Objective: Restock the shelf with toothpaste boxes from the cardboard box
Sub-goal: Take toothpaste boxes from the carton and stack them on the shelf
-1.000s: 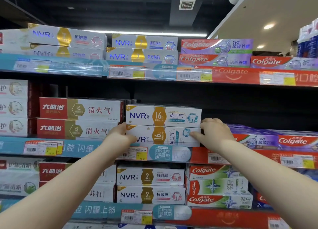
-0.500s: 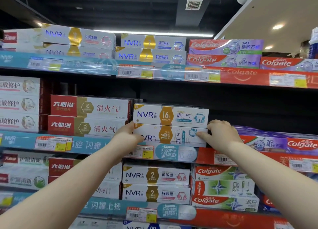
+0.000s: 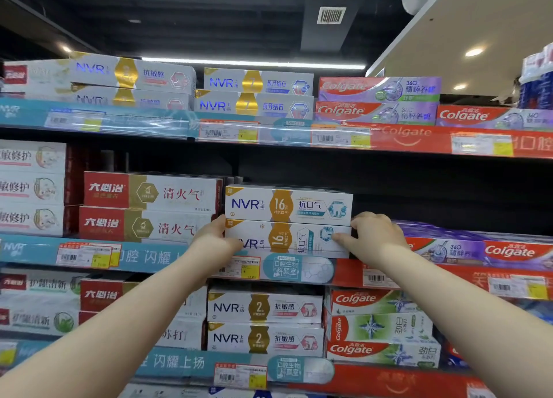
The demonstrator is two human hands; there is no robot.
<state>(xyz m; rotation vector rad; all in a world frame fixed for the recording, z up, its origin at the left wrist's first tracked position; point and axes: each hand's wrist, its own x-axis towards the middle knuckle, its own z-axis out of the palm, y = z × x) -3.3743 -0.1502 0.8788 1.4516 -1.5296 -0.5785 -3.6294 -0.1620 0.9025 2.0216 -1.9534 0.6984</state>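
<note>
Two white NVR "16" toothpaste boxes are stacked on the middle shelf (image 3: pixel 155 255). I hold the lower NVR box (image 3: pixel 287 239) at both ends: my left hand (image 3: pixel 214 240) grips its left end, and my right hand (image 3: pixel 372 236) curls round its right end. That lower box looks tipped, its front face leaning back. The upper NVR box (image 3: pixel 288 204) lies flat on top of it. The cardboard box is out of view.
Red-and-gold boxes (image 3: pixel 149 210) sit just left of the stack; purple Colgate boxes (image 3: pixel 484 246) lie low to the right, with a dark gap above them. The top shelf (image 3: pixel 413 135) and the lower shelf (image 3: pixel 179 363) carry more NVR and Colgate boxes.
Both hands stay on the ends of the lower NVR box. The camera view has drifted slightly, so the shelves sit a little further right in the frame.
</note>
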